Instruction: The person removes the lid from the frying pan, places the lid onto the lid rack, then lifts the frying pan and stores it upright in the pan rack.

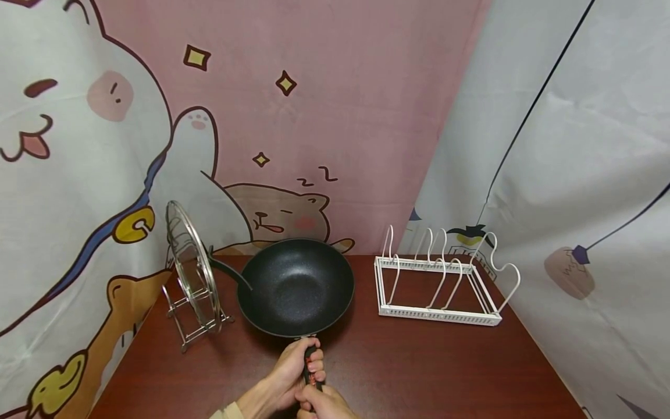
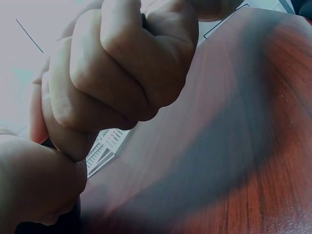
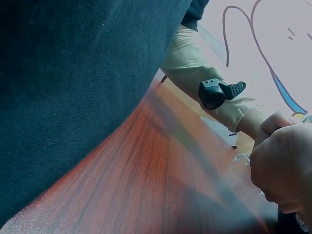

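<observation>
A black wok (image 1: 295, 288) stands tilted over the table, its dark inside facing me and its handle (image 1: 309, 372) pointing toward me. My left hand (image 1: 290, 369) grips this handle close to the pan. Lower down, my right hand (image 1: 325, 402) wraps round the handle's end, right against the left hand. In the left wrist view the curled fingers of the right hand (image 2: 112, 68) show large, with the left hand (image 2: 39, 180) at the lower left. A glass lid (image 1: 193, 262) leans upright left of the wok; its curved black handle (image 1: 230, 272) overlaps the wok's rim.
The lid stands in a metal wire stand (image 1: 193, 331) on the reddish-brown table (image 1: 408, 366). At the back right sits a white rack (image 1: 439, 314) with upright curved wire dividers. A printed cloth (image 1: 356, 116) hangs behind the table and along its sides.
</observation>
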Available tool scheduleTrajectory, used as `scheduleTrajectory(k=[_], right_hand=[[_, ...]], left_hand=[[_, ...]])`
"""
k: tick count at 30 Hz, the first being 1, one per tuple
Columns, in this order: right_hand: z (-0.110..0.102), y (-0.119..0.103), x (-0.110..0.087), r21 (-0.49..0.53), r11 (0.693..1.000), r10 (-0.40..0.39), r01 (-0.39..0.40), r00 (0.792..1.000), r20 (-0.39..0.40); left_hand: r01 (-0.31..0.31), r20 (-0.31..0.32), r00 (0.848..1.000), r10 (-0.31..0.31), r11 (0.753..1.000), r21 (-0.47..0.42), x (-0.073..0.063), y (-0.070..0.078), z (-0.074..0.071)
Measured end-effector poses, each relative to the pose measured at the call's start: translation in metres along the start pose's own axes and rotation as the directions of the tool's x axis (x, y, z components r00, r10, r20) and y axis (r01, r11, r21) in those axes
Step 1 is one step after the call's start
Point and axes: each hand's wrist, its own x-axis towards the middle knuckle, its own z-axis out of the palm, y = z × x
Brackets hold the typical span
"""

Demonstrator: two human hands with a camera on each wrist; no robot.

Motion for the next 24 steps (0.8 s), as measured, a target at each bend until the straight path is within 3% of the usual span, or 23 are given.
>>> scheduleTrajectory(k=[10,24], right_hand=[[0.0028,-0.0005,-0.0058,-0.036,0.998,-0.044,0.042,0.997,-0.069],[-0.0034,0.0004,-0.0087,-0.062,0.995,-0.086,0.081,0.993,-0.077]], left_hand=[[-0.004,0.016,1.000,0.004,1.000,0.020,-0.0005,-0.0024,0.0015],[-0.013,0.040,0.999,0.012,1.000,0.016,0.0016,-0.0027,0.0089]])
